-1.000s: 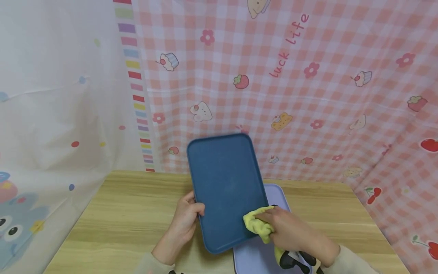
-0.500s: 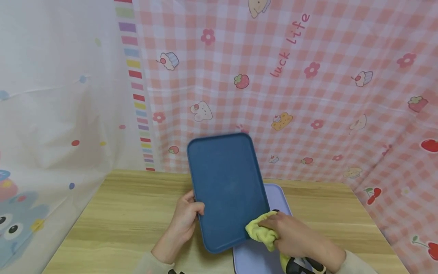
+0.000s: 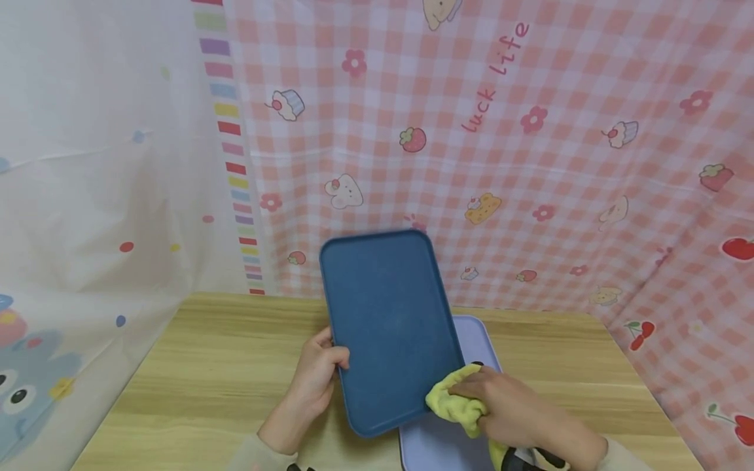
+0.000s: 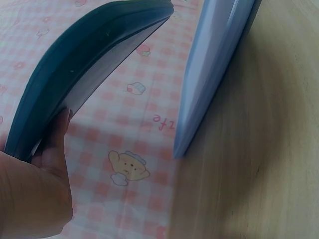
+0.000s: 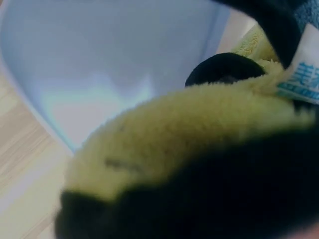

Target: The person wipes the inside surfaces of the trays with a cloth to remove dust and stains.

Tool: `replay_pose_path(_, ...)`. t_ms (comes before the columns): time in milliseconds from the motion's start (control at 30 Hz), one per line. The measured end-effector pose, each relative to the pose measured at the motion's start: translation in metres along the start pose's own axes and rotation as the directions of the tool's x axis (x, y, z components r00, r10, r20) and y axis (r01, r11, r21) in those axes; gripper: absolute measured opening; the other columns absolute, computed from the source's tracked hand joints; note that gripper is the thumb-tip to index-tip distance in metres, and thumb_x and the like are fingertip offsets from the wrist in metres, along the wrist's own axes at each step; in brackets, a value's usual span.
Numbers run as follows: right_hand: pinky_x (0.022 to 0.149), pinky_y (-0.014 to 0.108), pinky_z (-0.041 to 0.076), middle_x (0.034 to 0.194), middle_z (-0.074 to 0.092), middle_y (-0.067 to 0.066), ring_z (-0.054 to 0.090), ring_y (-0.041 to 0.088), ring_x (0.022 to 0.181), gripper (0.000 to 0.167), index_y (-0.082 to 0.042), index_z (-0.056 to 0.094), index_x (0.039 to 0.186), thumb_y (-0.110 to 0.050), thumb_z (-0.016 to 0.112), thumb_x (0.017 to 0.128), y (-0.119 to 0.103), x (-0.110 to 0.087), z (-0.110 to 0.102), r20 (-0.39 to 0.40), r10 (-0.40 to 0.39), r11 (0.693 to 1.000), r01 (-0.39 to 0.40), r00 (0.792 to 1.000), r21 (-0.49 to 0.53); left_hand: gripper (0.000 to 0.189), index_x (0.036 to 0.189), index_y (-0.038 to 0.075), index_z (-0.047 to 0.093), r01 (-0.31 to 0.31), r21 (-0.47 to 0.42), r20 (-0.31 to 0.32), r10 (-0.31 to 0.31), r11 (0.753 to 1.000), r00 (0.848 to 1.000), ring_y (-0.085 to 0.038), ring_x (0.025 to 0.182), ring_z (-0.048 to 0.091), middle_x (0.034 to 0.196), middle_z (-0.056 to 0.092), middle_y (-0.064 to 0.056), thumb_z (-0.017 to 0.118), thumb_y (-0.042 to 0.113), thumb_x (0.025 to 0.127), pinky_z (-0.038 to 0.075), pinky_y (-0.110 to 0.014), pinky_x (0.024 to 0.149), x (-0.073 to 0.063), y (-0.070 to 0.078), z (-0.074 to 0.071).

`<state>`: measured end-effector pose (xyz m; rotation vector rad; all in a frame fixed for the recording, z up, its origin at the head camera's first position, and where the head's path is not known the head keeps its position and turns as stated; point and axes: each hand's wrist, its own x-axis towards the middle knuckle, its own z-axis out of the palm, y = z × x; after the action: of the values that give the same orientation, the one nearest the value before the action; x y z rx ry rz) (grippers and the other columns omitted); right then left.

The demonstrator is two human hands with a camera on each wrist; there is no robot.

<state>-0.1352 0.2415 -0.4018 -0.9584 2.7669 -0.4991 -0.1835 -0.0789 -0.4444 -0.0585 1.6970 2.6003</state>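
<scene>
My left hand (image 3: 315, 373) grips the left edge of a dark blue rectangular tray (image 3: 389, 327), thumb over the rim. The tray is held up, tilted, its inner face towards me. In the left wrist view, my fingers reach behind the blue tray (image 4: 75, 59). My right hand (image 3: 512, 409) holds a bunched yellow cloth (image 3: 456, 402) at the tray's lower right corner. Black parts hang from the cloth below the hand. Fuzzy yellow cloth (image 5: 164, 129) with black patches and a white printed label (image 5: 304, 74) fills much of the right wrist view, hiding the right fingers.
A lavender tray (image 3: 436, 448) lies on the wooden table (image 3: 224, 379), partly behind the blue one and under my right hand. A pink checked curtain (image 3: 377, 163) hangs behind the table, with a white patterned sheet (image 3: 106, 163) at the left.
My right hand and the yellow cloth have shifted slightly right and down at the blue tray's lower right corner. The left hand and the tray stay nearly still.
</scene>
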Motion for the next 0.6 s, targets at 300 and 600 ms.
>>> replay_pose_path(300,0.096,0.048,0.054,0.124,0.071,-0.001,0.063,0.026,0.119,0.056,-0.011,0.075,0.126,0.008,0.07,0.073,0.009,-0.011,-0.006,-0.046,0.004,1.0,-0.004,0.999,-0.005,0.053,0.104,-0.009,0.067,0.012,-0.013,-0.017,-0.013,1.0,1.0,-0.019,0.071,0.057,0.085,0.065,-0.007,0.046,-0.015,0.056,0.046,-0.027,0.06,-0.005,0.005,-0.004)
replay_pose_path(600,0.094,0.052,0.054,0.128,0.069,0.005,0.062,0.035,0.122,0.06,-0.008,0.072,0.132,0.008,0.069,0.075,0.029,-0.029,-0.02,-0.095,0.135,0.99,-0.131,0.986,0.042,0.062,0.116,-0.012,0.065,0.001,-0.035,-0.002,-0.002,0.999,1.0,-0.022,0.082,0.059,0.097,0.068,-0.01,0.046,-0.014,0.057,0.048,-0.029,0.068,-0.01,0.013,-0.004)
